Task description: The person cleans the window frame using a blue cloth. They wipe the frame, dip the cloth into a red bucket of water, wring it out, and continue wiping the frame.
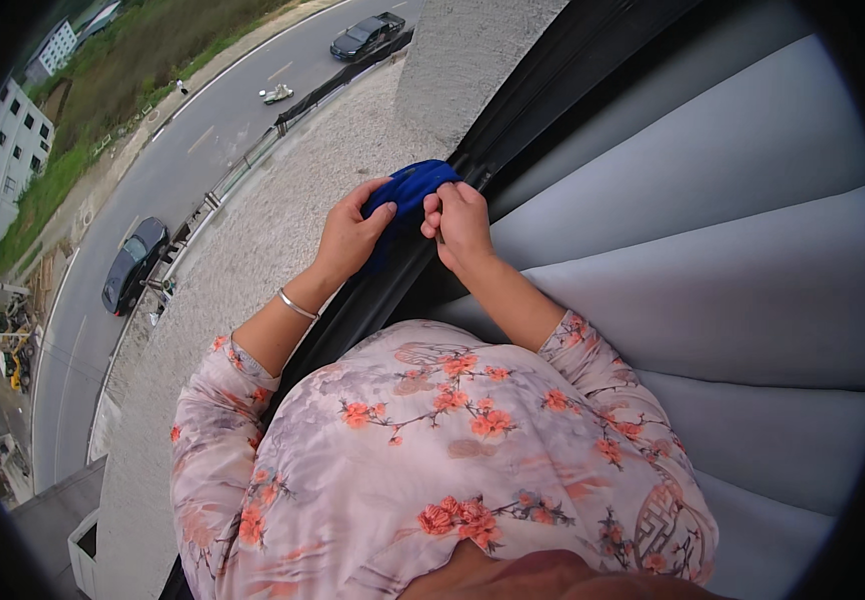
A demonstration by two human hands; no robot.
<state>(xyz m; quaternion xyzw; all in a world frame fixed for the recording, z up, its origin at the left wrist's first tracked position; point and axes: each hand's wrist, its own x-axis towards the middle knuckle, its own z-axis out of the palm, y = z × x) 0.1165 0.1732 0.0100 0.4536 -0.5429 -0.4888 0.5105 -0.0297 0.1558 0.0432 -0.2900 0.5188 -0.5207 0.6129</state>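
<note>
A bunched blue cloth (416,187) stretches between my two hands above a black window frame (372,296). My left hand (354,229) grips its left side, thumb on top, and wears a silver bangle at the wrist. My right hand (464,225) has curled fingers and pinches the cloth's right edge with thumb and forefinger. Part of the cloth hangs below my left thumb, over the frame. What lies inside the folds is hidden.
Grey pleated curtain (702,292) fills the right side. Beyond the frame are a rough concrete ledge (252,247) and a concrete wall (470,67). Far below, a road (200,142) carries a dark car (135,264), a pickup truck (366,36) and a scooter (276,94).
</note>
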